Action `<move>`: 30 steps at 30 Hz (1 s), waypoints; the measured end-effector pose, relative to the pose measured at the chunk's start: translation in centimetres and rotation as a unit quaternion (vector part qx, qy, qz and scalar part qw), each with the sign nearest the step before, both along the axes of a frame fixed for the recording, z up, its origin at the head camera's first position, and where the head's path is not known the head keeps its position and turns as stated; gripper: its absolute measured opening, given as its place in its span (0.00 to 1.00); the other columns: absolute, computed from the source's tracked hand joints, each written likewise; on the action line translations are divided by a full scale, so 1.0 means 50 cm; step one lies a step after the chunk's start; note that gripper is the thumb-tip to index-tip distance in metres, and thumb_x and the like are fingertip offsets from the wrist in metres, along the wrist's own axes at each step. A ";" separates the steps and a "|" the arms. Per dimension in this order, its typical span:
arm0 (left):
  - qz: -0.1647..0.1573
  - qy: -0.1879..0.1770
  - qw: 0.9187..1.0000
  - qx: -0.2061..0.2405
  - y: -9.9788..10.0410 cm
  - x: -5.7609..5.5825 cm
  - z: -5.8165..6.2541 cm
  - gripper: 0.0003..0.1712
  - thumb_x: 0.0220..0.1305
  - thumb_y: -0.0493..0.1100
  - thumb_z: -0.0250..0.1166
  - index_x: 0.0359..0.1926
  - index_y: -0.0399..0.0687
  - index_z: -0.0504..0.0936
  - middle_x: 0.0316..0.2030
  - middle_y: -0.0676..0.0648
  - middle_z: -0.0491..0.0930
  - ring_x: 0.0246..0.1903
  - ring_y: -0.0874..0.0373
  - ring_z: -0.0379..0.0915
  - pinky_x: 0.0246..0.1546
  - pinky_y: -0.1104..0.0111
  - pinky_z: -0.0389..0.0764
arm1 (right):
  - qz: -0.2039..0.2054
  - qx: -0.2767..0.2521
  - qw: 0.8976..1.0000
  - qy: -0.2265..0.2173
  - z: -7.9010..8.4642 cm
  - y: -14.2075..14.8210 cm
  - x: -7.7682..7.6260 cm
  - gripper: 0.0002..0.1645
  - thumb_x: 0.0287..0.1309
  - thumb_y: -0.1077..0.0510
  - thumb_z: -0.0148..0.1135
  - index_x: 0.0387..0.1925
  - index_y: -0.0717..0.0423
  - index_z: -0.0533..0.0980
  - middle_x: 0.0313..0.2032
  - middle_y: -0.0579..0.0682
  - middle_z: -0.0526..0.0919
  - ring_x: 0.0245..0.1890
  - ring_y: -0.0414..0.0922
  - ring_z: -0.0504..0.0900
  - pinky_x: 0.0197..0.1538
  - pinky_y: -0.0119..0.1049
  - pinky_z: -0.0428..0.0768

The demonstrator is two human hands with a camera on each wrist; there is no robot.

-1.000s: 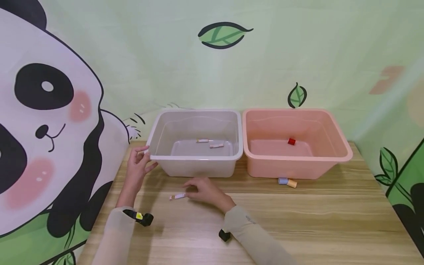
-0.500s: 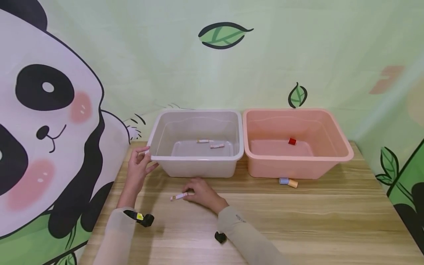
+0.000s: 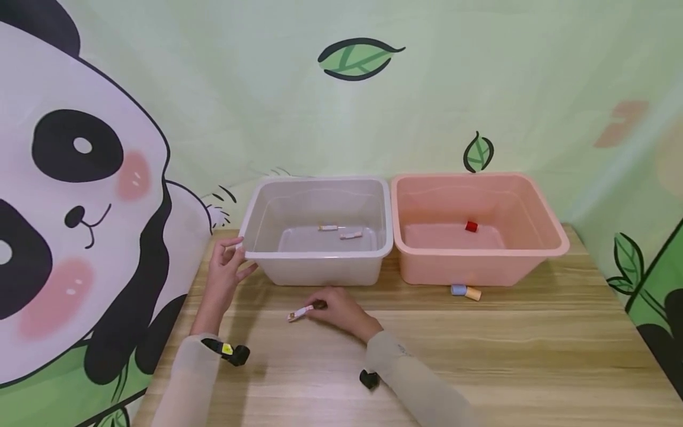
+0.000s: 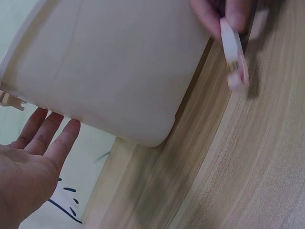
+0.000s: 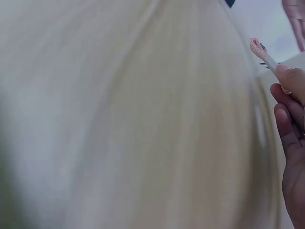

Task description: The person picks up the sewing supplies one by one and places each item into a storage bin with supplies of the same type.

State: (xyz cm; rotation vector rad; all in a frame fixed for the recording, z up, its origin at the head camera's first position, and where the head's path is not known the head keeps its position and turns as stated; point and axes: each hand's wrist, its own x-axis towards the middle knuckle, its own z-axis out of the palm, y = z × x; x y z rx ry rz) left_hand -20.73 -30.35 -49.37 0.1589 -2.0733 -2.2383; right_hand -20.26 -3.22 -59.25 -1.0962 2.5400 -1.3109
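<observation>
Near the front of the pale grey plastic bin (image 3: pixel 320 271), my right hand (image 3: pixel 344 311) pinches a small folded pink-and-white strip (image 3: pixel 300 313) between thumb and fingers. Its looped, pink woven end (image 5: pixel 258 46) sticks out past the thumb in the right wrist view; its exact kind is unclear. The strip is off the tabletop. My left hand (image 3: pixel 221 279) is at the left side of the grey bin, its fingertips (image 4: pixel 71 125) touching the outer side just under the rim. Two similar strips, one (image 3: pixel 328 228) behind the other (image 3: pixel 351 235), lie inside that bin.
Right of the grey bin stands a pink bin (image 3: pixel 469 270) with a small red object (image 3: pixel 471 226) inside. A small blue-and-orange cylinder-like piece (image 3: pixel 465 292) lies on the wooden table (image 3: pixel 507 356) before it. A panda-print cloth (image 3: pixel 256 107) hangs behind.
My right hand has taken hold of the strip, lifted it from the table and moved it slightly right. The left hand keeps its place at the bin.
</observation>
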 end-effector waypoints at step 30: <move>-0.003 0.007 1.000 0.014 -0.002 0.004 -0.006 0.17 0.77 0.49 0.58 0.61 0.55 0.69 0.55 0.44 0.69 0.49 0.58 0.78 0.57 0.54 0.81 | -0.058 -0.057 0.990 0.113 0.165 0.216 0.042 0.09 0.55 0.64 0.76 0.39 0.58 0.86 0.36 0.50 0.89 0.38 0.50 0.88 0.43 0.44 0.88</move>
